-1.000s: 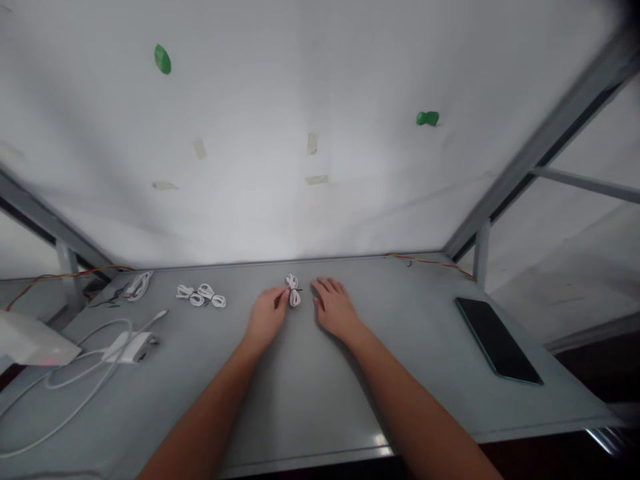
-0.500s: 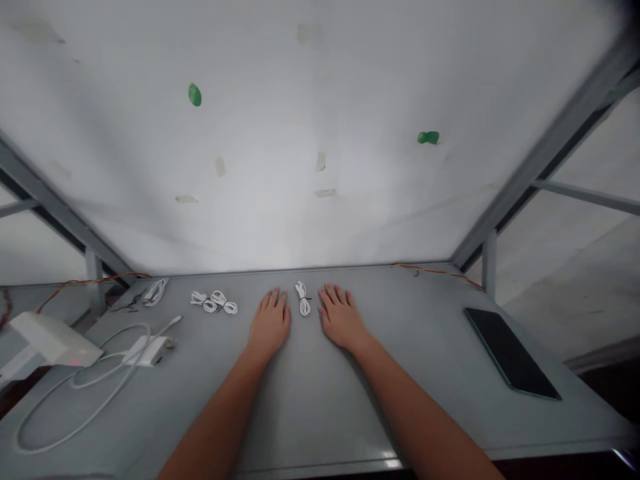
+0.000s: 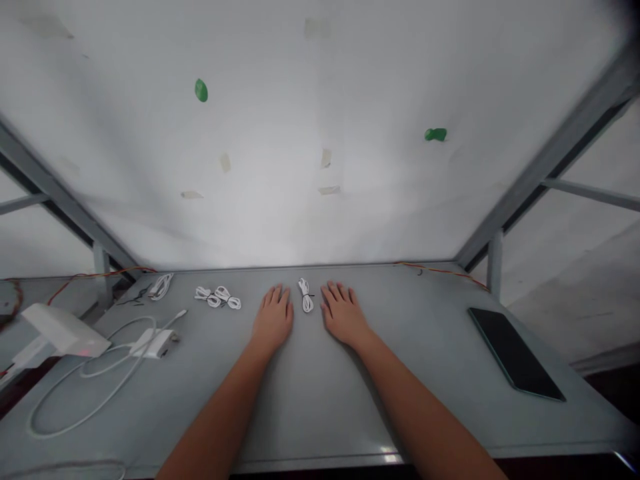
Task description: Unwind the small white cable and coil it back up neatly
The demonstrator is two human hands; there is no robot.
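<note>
The grey metal table [image 3: 310, 400] carries both hands flat, palms down, fingers stretched out and holding nothing. The left hand [image 3: 273, 321] and right hand [image 3: 343, 315] lie on either side of the small white cable bundle tied with a black twist tie [image 3: 306, 295]. The bundle lies free between them, already tied, I judge. Its long axis points away from the person, toward the white wall [image 3: 310, 133].

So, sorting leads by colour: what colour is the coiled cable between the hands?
White, with a dark tie around its middle; the head view shows it.
</note>
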